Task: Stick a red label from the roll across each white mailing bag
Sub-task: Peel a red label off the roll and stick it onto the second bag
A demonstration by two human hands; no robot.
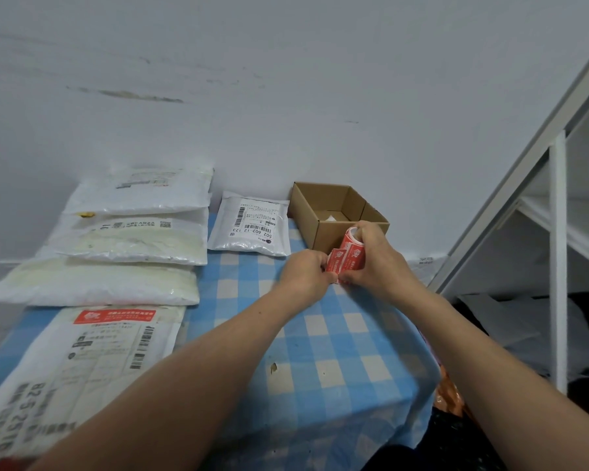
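My right hand (376, 258) grips the roll of red labels (353, 247) above the blue checked tablecloth (334, 338). My left hand (305, 275) pinches the loose end of a red label (336, 258) at the roll. At near left lies a white mailing bag (82, 362) with a red label (114, 316) stuck across its top. Behind it several white bags (116, 246) lie in an overlapping row to the wall. A small white bag (250, 227) with a barcode slip lies at the back centre.
An open cardboard box (337, 215) stands at the back, just behind my right hand. White shelving (558, 239) rises at the right of the table. The wall runs directly behind the table.
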